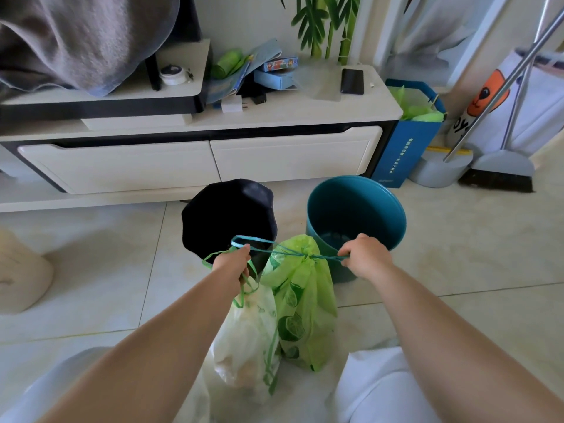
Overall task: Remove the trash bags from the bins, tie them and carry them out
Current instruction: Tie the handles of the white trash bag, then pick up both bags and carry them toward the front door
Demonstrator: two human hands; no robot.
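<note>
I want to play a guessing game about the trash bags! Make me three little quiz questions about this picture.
1. True or false: the teal bin has a bag in it.
2. Which bag's drawstring is pulled out to both sides? A) green bag B) whitish bag
3. Fill in: the phone lies on top of the ______.

Key:
1. False, its inside is bare.
2. A. The left hand and right hand each pull one end.
3. The TV cabinet.
</note>
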